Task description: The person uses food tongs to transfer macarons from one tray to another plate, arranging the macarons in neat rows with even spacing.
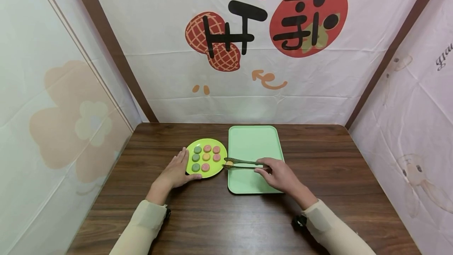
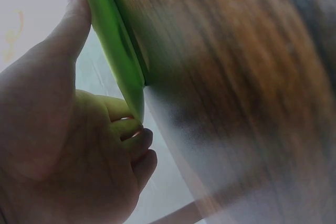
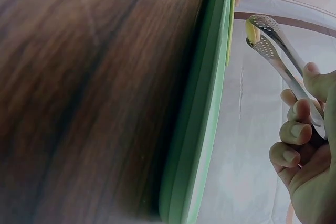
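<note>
My left hand [image 1: 176,168] rests against the left side of a lime-green plate [image 1: 212,174], fingers along its rim and thumb at the near edge. Several small round macarons lie on that plate: green ones [image 1: 196,157], pink ones [image 1: 216,157] and a yellow one [image 1: 206,156]. With my right hand [image 1: 279,174] I grip metal tongs [image 1: 244,161] that have perforated tips. Between those tips is a yellow macaron [image 3: 252,31], held up above the tabletop. In the head view it overlaps the gap between the plate and a pale green tray [image 1: 255,141].
The tray lies flat just right of the plate, under the tongs and part of my right hand. Both stand on a dark wooden table [image 1: 226,215]. Printed cloth walls [image 1: 170,70] rise behind the table and at both sides.
</note>
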